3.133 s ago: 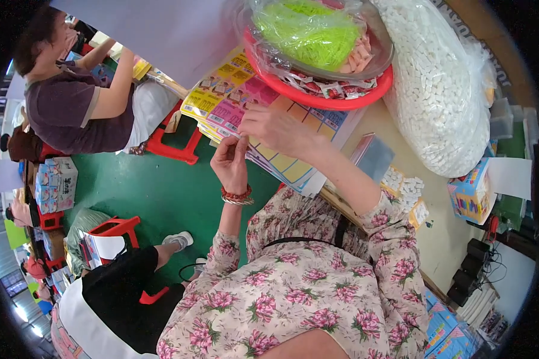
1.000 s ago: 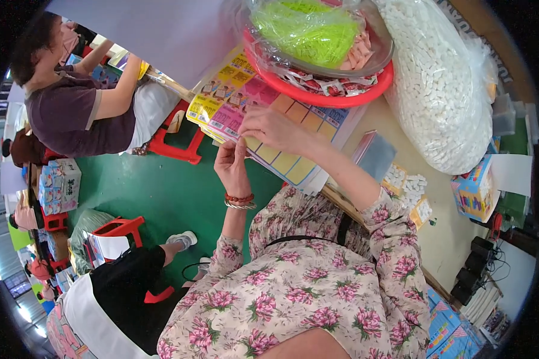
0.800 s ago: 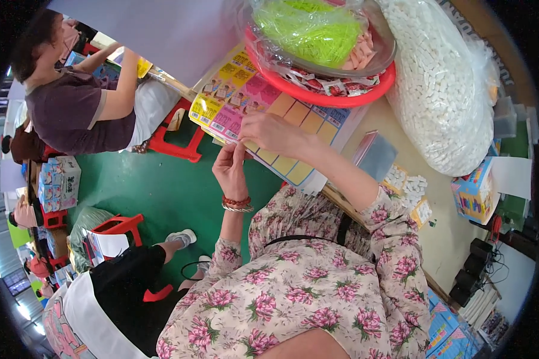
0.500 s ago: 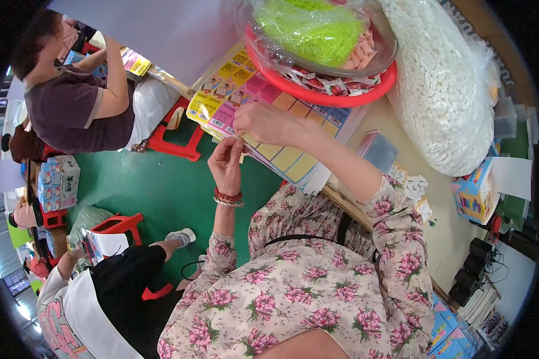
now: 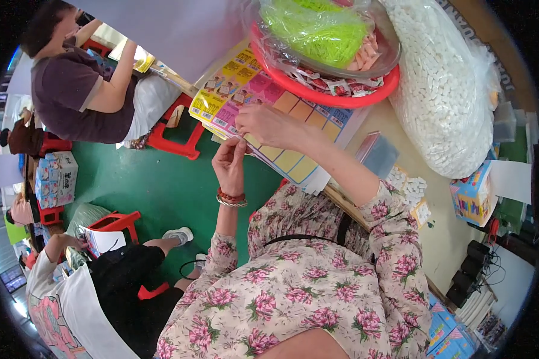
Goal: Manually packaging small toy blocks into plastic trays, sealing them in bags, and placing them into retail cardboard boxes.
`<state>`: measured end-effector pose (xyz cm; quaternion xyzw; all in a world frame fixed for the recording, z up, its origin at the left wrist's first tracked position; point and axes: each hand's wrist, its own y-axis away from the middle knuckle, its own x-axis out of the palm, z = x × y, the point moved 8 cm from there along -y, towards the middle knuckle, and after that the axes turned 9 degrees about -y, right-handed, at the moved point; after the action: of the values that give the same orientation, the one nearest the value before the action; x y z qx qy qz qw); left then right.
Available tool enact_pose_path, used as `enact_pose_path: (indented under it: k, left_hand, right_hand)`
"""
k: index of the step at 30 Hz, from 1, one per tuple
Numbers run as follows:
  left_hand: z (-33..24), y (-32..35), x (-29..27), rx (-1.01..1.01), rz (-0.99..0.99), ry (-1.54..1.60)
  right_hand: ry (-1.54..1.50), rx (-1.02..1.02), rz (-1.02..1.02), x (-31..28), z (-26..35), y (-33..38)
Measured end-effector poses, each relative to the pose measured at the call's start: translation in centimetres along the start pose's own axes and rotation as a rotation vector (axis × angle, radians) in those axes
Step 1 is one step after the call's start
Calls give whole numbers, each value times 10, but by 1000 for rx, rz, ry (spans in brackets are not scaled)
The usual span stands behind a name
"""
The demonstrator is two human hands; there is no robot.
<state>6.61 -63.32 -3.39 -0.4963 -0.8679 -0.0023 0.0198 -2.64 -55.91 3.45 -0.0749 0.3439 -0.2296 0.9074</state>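
While hanging over the near table edge (image 5: 401, 149), long axis running away up-left, coloured grid sheet (image 5: 263, 113) being pinched at its near corner by both hands together, right hand (image 5: 268, 124) above, left hand (image 5: 229, 166) just below and now raised closer than three seconds earlier.

Left hand (image 5: 230, 164): raised, fingers pinching the near edge of the coloured sheet (image 5: 269, 113).
Right hand (image 5: 266, 124): at 1 o'clock from it, resting on the sheet.
Red basin (image 5: 335, 96): at 1 o'clock, on the surface (image 5: 443, 239).
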Motion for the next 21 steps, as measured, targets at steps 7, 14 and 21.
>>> enact_pose_path:
  k: [7,14,21]
  left_hand:
    - [41,20,-1,-317,-145,315]
    - [44,34,-5,-200,-283,165]
    - [52,37,-4,-266,-289,243]
  right_hand:
    - [-196,124,-220,1,-19,26]
    - [-215,168,-190,17,-25,35]
    - [81,262,-92,21,-5,47]
